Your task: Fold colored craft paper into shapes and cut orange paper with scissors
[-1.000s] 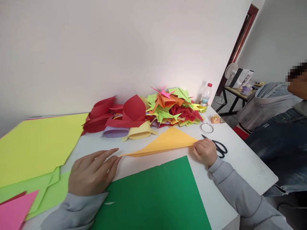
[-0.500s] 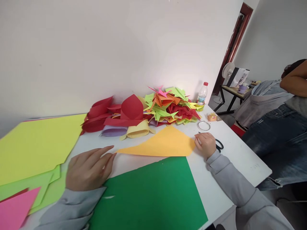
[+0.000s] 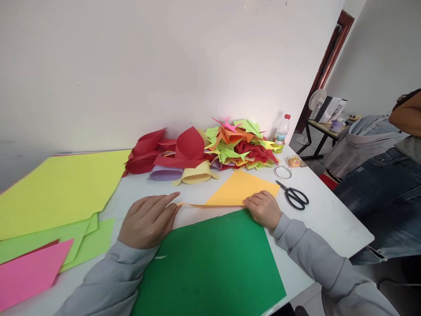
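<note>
An orange paper sheet (image 3: 241, 189), folded to a flat pointed shape, lies on the white table (image 3: 329, 219). My left hand (image 3: 149, 219) rests flat with fingers stretched out, its fingertips pressing the paper's thin left tip. My right hand (image 3: 263, 208) is curled with its fingers pressing the near edge of the orange paper. A large green sheet (image 3: 210, 267) lies just in front of both hands.
Black scissors (image 3: 295, 195) and a tape ring (image 3: 283, 172) lie right of the orange paper. A heap of folded coloured papers (image 3: 241, 147), red rolled sheets (image 3: 164, 151) and a water bottle (image 3: 282, 130) line the wall. Yellow-green sheets (image 3: 59, 188) and a pink sheet (image 3: 29, 272) lie left. Another person (image 3: 384, 175) sits at right.
The orange paper now lies folded narrower along its near edge. My right hand slid left along that edge, uncovering the scissors. My left hand moved right, staying at the tip.
</note>
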### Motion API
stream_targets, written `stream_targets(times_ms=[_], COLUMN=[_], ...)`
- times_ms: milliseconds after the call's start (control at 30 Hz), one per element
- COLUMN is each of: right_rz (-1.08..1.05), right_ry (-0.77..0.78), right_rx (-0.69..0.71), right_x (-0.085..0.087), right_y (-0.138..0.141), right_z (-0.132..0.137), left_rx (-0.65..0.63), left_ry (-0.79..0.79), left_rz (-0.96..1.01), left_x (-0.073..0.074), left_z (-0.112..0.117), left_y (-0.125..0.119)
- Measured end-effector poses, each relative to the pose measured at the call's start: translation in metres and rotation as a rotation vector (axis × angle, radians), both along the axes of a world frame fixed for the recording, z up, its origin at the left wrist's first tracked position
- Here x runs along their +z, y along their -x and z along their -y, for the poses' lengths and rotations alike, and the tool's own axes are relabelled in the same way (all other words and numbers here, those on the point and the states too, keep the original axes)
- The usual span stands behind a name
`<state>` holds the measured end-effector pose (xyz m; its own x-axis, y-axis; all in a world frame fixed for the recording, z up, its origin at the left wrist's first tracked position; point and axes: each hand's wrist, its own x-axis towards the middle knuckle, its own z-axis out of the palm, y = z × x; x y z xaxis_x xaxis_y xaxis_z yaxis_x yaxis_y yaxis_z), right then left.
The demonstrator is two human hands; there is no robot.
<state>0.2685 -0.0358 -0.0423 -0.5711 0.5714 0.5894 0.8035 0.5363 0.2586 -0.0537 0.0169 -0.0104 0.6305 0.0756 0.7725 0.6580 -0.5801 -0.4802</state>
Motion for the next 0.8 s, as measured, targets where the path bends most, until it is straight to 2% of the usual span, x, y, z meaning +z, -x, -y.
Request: stream_targets(times_ms=[100, 233, 333, 367, 467, 567, 700, 800], right_rz=[-0.001, 0.000, 0.016, 0.025, 0.053, 0.064, 0.079, 0.088], right_ry=[-0.037, -0.048, -0.044, -0.042, -0.041, -0.048, -0.056, -0.086], right_rx=[0.012, 0.014, 0.031, 0.040, 0.082, 0.116, 0.132, 0.159], right_x=[0.001, 0.001, 0.001, 0.001, 0.003, 0.004, 0.003, 0.002], right_y=[0.000, 0.003, 0.006, 0.009, 0.019, 0.030, 0.040, 0.042], right_z=[0.003, 0.004, 0.004, 0.005, 0.007, 0.011, 0.013, 0.012], left_rx=[0.091, 0.177, 0.082, -0.009, -0.164, -0.236, -0.274, -0.278], left_ry=[-0.021, -0.030, 0.016, 0.033, 0.164, 0.233, 0.237, 0.253], left_rz=[0.014, 0.152, 0.241, 0.238, 0.069, -0.041, -0.067, -0.061], left_x=[-0.004, -0.007, -0.007, -0.007, -0.013, -0.022, -0.031, -0.030], left_z=[-0.003, -0.004, 0.006, 0.012, 0.030, 0.039, 0.038, 0.038], left_y=[0.007, 0.012, -0.006, -0.017, -0.057, -0.087, -0.096, -0.094])
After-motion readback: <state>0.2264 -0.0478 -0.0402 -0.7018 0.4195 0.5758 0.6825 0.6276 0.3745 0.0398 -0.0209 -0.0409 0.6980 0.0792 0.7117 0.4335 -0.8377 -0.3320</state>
